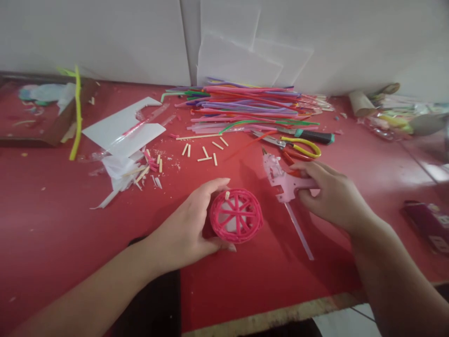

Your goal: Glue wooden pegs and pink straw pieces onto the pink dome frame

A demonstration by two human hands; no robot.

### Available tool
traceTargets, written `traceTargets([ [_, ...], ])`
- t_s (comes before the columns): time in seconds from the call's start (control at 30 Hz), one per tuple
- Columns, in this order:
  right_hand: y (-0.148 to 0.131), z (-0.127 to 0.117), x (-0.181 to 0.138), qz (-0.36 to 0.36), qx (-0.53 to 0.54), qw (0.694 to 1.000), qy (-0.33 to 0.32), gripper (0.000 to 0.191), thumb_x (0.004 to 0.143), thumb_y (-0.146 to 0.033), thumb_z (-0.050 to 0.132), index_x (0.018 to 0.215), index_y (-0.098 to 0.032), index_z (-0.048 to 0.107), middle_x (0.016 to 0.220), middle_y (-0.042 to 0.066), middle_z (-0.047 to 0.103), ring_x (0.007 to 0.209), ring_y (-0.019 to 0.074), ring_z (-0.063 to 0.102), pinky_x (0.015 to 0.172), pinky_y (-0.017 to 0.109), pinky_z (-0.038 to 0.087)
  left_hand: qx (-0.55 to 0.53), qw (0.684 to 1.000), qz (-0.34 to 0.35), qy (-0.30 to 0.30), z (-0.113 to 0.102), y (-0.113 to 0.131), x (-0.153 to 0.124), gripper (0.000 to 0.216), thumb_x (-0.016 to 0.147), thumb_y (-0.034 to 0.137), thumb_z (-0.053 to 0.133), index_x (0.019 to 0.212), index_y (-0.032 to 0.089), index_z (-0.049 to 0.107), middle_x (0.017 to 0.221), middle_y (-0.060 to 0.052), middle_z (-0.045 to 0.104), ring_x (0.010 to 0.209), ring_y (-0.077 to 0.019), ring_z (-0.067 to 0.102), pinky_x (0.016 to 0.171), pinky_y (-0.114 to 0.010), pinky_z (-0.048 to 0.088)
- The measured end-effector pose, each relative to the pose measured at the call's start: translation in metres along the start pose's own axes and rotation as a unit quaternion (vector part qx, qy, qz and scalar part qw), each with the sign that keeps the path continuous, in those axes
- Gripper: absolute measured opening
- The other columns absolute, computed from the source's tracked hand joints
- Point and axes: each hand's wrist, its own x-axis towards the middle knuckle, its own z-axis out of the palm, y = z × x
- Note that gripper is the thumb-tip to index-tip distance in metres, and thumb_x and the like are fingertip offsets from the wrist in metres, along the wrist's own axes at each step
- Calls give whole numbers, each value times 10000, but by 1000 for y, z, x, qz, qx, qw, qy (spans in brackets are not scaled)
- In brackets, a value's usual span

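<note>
Clearly the work sits between your two hands, so steadiness matters most. Your left hand (191, 224) cups the pink lattice ball (236, 216), which rests on the red bench (52, 210) towards the middle of its near edge. The fingers (213, 185) curl half-closed over the ball's far side and the thumb presses its near side, a loose but real grip. A short pale stick piece (227, 194) stands at the ball's top rim. I would hold the ball flat against the bench so that piece does not tip.

Your right hand (331, 194) is wrapped round the handle of the pink glue gun (282, 180), fingers closed on it. The gun lies just right of the ball without touching it, its nozzle aimed at the far edge and its clear glue stick (299, 231) trailing towards the near edge. Judging by that, turn the nozzle well clear of your left fingertips before you bring it close.

More cut stick pieces (205, 152) lie beyond the ball. Scissors (301, 146) and a heap of coloured straws (245, 105) lie along the far edge.
</note>
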Motion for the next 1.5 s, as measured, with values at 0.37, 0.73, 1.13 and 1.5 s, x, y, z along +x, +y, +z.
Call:
traceTargets([
  [0.37, -24, -1, -5, -29, 221, 970, 96, 128, 756, -155, 620, 846, -245, 620, 715, 1, 663, 519, 144, 564, 490, 278, 454, -52, 998, -24, -40, -3, 8, 6, 921, 697, 388, 889, 1415, 316, 316, 1386, -128, 609, 1250, -323, 648, 1020, -462, 577],
  [0.73, -37, -2, -3, -180, 269, 944, 60, 128, 788, -186, 581, 909, -217, 609, 781, 33, 637, 621, 165, 606, 533, 302, 502, 2, 1000, 10, 19, -5, 12, 6, 728, 769, 369, 826, 1369, 299, 420, 1410, -87, 597, 1259, -286, 627, 1043, -405, 545],
  [1.13, -33, -1, -7, -166, 281, 945, 5, 163, 776, -227, 542, 931, -219, 593, 801, 57, 633, 623, 189, 602, 522, 335, 483, 20, 999, 29, 10, -6, 14, 8, 685, 811, 386, 778, 1379, 278, 411, 1431, -106, 576, 1291, -293, 597, 1071, -422, 518],
  [1.5, -32, 0, -9, -158, 274, 948, 8, 164, 777, -228, 549, 934, -211, 594, 797, 70, 637, 638, 200, 625, 532, 341, 482, 23, 999, 47, 13, -5, 11, 7, 694, 817, 371, 778, 1397, 291, 405, 1438, -97, 568, 1312, -290, 578, 1090, -419, 502],
])
